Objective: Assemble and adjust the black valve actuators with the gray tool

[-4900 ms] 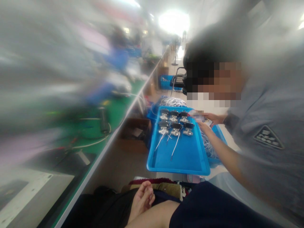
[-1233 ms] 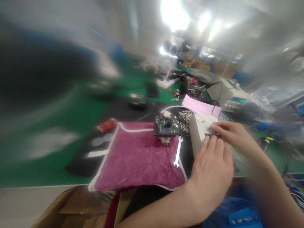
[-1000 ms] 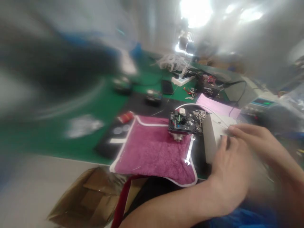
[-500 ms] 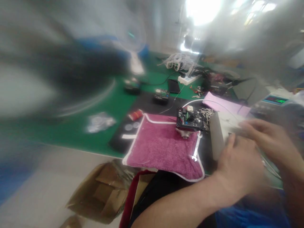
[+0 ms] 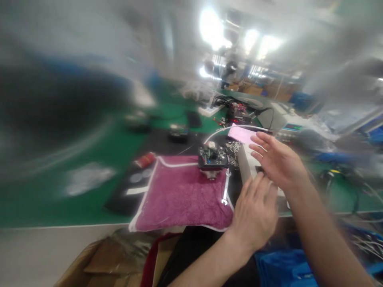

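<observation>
My left hand [image 5: 254, 213] hovers over the right edge of a magenta towel [image 5: 179, 197], fingers stretched out toward a grey box [image 5: 247, 165], holding nothing. Above that box my right hand [image 5: 277, 161] is raised, palm open and fingers spread, and it is empty. A black circuit-board unit [image 5: 213, 157] stands at the towel's far right corner. A small silver wrench [image 5: 226, 191] lies along the towel's right edge, just left of my left hand.
A green bench mat [image 5: 89, 167] holds a pink paper [image 5: 243, 134], loose screws [image 5: 235, 146], cables, a red item [image 5: 145, 160] and a meter with a green display [image 5: 291, 127]. A cardboard box [image 5: 107, 259] sits below the bench edge, a blue bin [image 5: 284, 269] at lower right.
Both hands have come off the grey box. My right hand lifted and opened above it, and my left hand drew back. The view swung from a blue tray beside a co-worker to the bench.
</observation>
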Available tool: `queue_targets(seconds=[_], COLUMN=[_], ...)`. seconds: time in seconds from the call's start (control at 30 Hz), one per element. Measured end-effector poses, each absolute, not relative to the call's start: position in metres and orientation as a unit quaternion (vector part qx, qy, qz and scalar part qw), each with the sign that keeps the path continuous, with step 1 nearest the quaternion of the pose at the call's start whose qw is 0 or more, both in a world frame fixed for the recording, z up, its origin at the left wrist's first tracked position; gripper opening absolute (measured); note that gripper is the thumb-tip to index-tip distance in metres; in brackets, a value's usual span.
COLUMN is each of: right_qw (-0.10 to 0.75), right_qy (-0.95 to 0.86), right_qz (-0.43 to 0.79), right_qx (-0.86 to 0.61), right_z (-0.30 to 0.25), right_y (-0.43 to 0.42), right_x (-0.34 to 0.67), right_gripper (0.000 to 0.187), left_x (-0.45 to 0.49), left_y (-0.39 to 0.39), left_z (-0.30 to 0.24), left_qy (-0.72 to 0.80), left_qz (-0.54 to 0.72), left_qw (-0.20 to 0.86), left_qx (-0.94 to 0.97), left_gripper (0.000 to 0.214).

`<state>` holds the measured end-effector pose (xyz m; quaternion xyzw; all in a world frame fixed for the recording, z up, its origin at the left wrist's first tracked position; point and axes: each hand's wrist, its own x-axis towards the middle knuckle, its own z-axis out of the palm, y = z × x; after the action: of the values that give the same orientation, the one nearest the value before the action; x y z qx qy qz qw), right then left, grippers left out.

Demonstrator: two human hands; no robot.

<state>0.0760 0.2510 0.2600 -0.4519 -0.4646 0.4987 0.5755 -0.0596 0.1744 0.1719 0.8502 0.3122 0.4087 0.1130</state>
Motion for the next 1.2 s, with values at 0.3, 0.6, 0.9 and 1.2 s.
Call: queue_targets(seconds=[0.3, 0.6, 0.9, 1.2], right_qw=[0.342, 0.389, 0.579, 0.607], right_qy=[-0.737, -0.718, -0.501, -0.319], right_qz=[0.293, 0.226, 0.431, 0.583], right_qx=[-0.504, -0.532, -0.477, -0.436], right_z=[0.201, 0.211, 0.197, 0.17], right_y=[0.276, 0.265, 0.226, 0.208], right_x=[0.027, -0.008, -0.03, -0.06], right_gripper=[0.132, 0.104, 0.086, 0.034], left_x=[-0.183, -0.281, -0.335, -0.36], left_y=[0.138, 0.178, 0.207, 0.235], left_z=[0.147, 0.146, 0.137, 0.129], left_qy=[0.402, 0.576, 0.657, 0.636], left_qz=[0.535, 0.511, 0.435, 0.314], left_qw=[0.134, 0.061, 0.039, -0.006], left_qx=[0.731, 0.635, 0.615, 0.705], left_gripper=[0.04, 0.027, 0.027, 0.026])
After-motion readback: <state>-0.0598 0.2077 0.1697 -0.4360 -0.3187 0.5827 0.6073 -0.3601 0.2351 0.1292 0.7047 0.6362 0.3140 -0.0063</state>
